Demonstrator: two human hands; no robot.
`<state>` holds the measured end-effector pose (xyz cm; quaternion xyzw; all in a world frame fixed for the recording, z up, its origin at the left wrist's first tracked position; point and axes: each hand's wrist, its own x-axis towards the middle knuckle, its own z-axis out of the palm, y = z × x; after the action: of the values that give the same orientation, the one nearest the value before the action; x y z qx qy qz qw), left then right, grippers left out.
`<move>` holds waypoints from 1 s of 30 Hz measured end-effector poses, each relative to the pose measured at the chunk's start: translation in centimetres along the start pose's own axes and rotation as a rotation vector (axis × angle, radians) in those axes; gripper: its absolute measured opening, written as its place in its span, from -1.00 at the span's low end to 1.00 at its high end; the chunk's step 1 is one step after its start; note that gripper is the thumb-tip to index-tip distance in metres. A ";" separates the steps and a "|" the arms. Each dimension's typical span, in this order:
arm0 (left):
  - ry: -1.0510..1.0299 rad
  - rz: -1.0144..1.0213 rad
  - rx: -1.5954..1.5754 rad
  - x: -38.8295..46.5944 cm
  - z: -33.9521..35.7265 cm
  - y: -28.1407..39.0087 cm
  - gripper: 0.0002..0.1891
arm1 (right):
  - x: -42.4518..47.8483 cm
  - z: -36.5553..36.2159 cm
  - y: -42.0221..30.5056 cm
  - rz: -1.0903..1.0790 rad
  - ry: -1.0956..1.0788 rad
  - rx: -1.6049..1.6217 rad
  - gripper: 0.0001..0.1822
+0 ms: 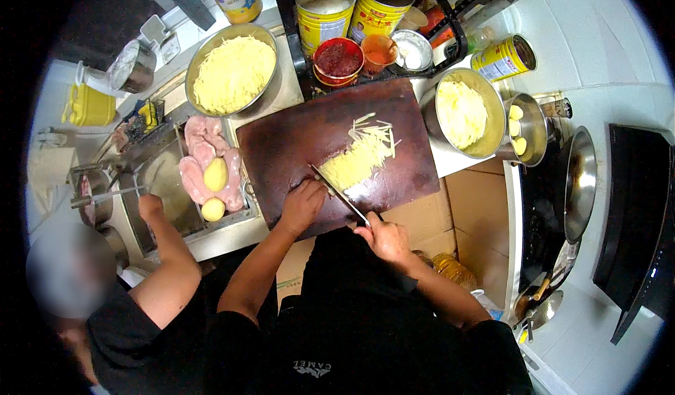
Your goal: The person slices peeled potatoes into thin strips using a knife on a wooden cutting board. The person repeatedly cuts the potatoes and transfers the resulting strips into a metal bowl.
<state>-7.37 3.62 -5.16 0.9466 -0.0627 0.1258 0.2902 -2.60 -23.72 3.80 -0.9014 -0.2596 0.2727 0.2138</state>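
Note:
A dark brown cutting board (285,136) lies in front of me. My right hand (386,238) is closed round the handle of a kitchen knife (343,197), whose blade slants up and left across the board. Close to the blade's far end, my left hand (304,205) presses its bent fingers down on pale food, mostly hidden beneath them. Beyond the blade, cut potato shreds (356,160) form an elongated pile towards the upper right. Two peeled potatoes (215,174) rest on raw meat (196,147) left of the board.
A metal bowl of shreds (232,73) stands at the upper left, another (464,115) at the right. Several tins and sauce containers (338,57) line the back. A co-worker's hand (151,207) is over the sink (163,184) at left. A wok (580,184) is far right.

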 end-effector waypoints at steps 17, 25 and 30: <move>-0.016 0.004 -0.047 0.0 -1.2 0.4 -0.71 | 1.1 -0.8 1.2 0.014 -0.039 0.079 -0.52; 0.304 -0.333 -0.089 2.3 -5.7 4.2 -0.66 | -1.3 -7.2 1.4 -0.082 0.229 -0.192 -0.51; -0.077 -0.007 -0.106 7.3 -3.0 10.8 -0.35 | 0.5 -8.0 2.9 -0.207 0.375 -0.315 -0.51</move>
<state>-3.03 -3.93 5.05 0.9343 -0.0769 0.0844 0.3378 3.55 -27.62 8.15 -0.9271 -0.3453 0.0337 0.1422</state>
